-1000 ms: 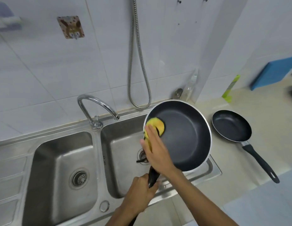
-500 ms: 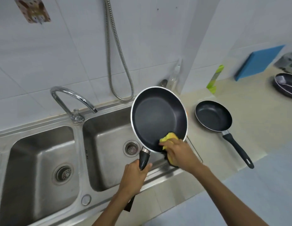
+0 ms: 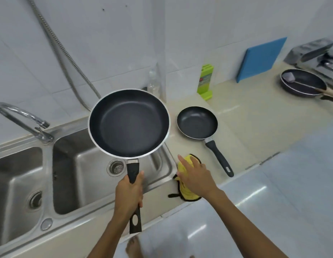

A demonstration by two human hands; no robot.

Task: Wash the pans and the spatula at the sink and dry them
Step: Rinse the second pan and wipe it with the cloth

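Observation:
My left hand (image 3: 129, 192) grips the black handle of a large dark frying pan (image 3: 128, 123) and holds it tilted above the right sink basin (image 3: 83, 164). My right hand (image 3: 195, 179) lies flat with spread fingers on a yellow cloth (image 3: 188, 195) that rests on the counter beside the sink. A small dark pan (image 3: 197, 123) sits on the counter just right of the large one. At the far right, a third pan (image 3: 308, 84) holds a spatula (image 3: 289, 77) with a wooden handle.
A chrome faucet (image 3: 22, 118) stands between the two basins, and a metal hose (image 3: 65, 53) hangs on the tiled wall. A clear bottle (image 3: 153, 82), a green holder (image 3: 205, 79) and a blue board (image 3: 260, 58) stand at the wall. A stove (image 3: 325, 60) is far right.
My right hand has come off the pan with the yellow cloth and now rests on it on the counter. The large pan has levelled out, and the view has swung right.

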